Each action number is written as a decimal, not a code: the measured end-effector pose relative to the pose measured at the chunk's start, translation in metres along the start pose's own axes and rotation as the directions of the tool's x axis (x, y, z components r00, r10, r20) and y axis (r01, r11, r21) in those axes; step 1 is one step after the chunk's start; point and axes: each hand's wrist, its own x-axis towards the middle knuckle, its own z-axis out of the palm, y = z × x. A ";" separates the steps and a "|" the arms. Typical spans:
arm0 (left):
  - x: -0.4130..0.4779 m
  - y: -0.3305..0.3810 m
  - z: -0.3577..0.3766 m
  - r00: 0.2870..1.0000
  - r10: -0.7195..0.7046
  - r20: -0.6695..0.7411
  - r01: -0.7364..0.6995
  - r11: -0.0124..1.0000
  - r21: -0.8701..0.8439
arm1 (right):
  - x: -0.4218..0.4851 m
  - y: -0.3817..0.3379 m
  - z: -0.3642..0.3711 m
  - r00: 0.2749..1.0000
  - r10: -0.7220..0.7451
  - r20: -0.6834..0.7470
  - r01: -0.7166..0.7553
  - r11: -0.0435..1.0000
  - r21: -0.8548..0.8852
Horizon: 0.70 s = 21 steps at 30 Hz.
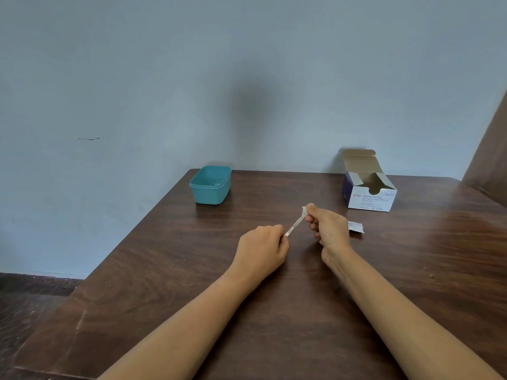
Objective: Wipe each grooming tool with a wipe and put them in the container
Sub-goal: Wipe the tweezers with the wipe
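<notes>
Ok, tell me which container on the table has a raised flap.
The white cardboard swab box at the far right; the teal tub at the left shows no lid.

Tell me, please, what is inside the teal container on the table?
Inside the container, a small dark shape lies near the far wall, too small to identify. The container's near wall hides the front part of its floor.

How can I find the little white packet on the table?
On the brown wooden table, find the open white and blue swab box near the far right. Come from the box toward the right hand; the packet lies flat on the wood just right of it. It is the only small loose white scrap, far smaller than the box.
</notes>
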 end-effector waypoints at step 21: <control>0.001 -0.011 0.002 0.983 -0.169 0.066 0.180 0.859 -0.480 | 0.011 -0.007 -0.014 0.981 -0.005 0.195 -0.043 0.969 0.242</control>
